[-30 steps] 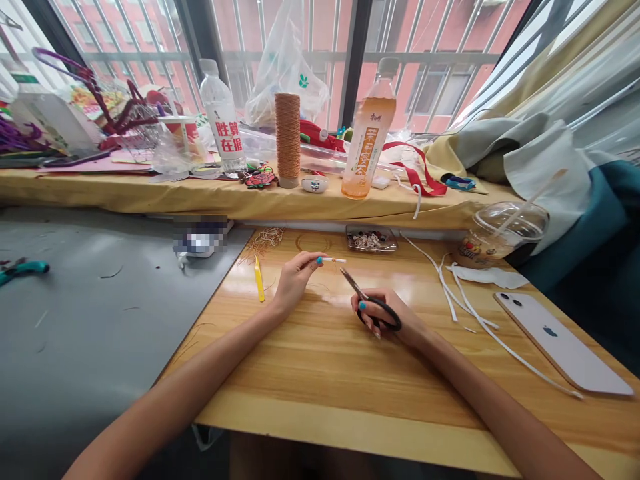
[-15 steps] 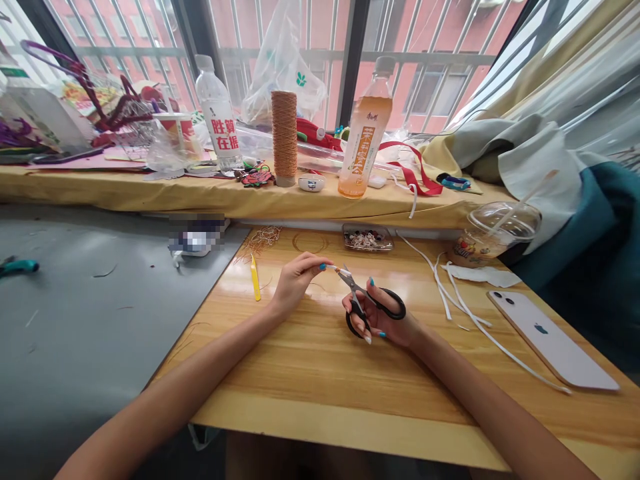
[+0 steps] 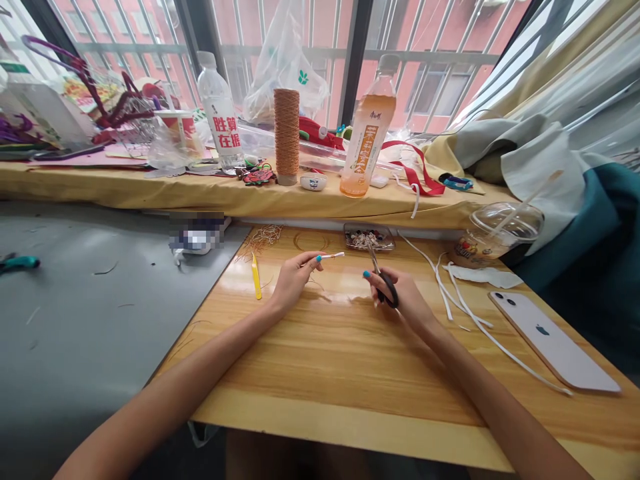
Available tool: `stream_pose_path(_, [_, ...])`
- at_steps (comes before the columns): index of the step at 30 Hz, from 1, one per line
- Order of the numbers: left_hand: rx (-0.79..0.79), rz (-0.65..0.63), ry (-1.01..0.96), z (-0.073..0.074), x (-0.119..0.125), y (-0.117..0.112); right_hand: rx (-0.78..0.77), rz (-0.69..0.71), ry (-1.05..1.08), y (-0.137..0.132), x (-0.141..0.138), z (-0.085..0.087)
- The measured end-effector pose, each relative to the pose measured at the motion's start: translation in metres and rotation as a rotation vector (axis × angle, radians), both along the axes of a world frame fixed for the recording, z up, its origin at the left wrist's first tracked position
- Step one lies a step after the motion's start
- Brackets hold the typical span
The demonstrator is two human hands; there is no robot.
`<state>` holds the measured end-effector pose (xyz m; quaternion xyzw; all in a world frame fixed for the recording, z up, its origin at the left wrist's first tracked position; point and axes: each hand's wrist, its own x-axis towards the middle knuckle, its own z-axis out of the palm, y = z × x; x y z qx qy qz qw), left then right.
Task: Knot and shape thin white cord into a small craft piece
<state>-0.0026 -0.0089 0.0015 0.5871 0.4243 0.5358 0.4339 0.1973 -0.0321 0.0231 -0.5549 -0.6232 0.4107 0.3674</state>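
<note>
Pinched in left hand (image 3: 296, 276): thin white cord (image 3: 331, 256), pointing lengthwise rightward; gripped in curled right hand (image 3: 407, 300), near cord but apart: black-handled metal scissors (image 3: 386, 280).

The left hand (image 3: 295, 281) is hiding one end of a white strip (image 3: 334, 256), the right hand (image 3: 406, 297) part of the scissors (image 3: 386, 279). Pixelation is obscuring an object (image 3: 198, 237); the left edge is cropping a teal tool (image 3: 21, 263).

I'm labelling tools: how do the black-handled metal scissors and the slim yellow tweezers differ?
The black-handled metal scissors are in the right hand; the slim yellow tweezers lie on the wooden table. The scissors have black looped handles; the tweezers have no loops. Both have tips pointing away from the person.
</note>
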Motion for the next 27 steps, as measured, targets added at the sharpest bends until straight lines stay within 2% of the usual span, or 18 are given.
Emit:
stream_pose_path(3, [-0.055,-0.035,0.038,0.002,0.001,-0.001,0.220,-0.101,-0.396,0.013,0.018,-0.005])
stream_pose_path(7, [-0.087,-0.060,0.057,0.005,0.005,-0.007,0.256,-0.003,-0.803,0.019,0.038,-0.008])
stream_pose_path(10, [-0.080,-0.071,0.085,0.008,0.007,-0.012,0.295,0.080,-0.893,0.014,0.040,-0.002])
stream_pose_path(12, [-0.053,-0.059,0.140,0.011,0.009,-0.016,0.381,0.063,-0.900,0.009,0.034,0.002])
stream_pose_path(14, [-0.018,-0.037,0.222,0.012,0.011,-0.020,0.478,0.016,-0.847,0.004,0.022,0.003])
stream_pose_path(16, [0.022,-0.013,0.315,0.012,0.014,-0.024,0.470,0.035,-0.619,-0.002,0.008,0.002])
stream_pose_path(19, [0.107,-0.011,0.477,0.007,0.020,-0.032,0.194,0.139,-0.081,-0.011,-0.013,0.000])
stream_pose_path(21, [0.160,-0.052,0.562,0.003,0.023,-0.036,0.105,0.157,0.122,-0.015,-0.022,0.000])
stream_pose_path(24, [0.177,-0.123,0.552,0.002,0.026,-0.040,0.073,0.152,0.204,-0.018,-0.025,0.003])
stream_pose_path(27, [0.122,-0.240,0.414,0.009,0.026,-0.041,0.058,0.171,0.202,-0.015,-0.019,0.006])
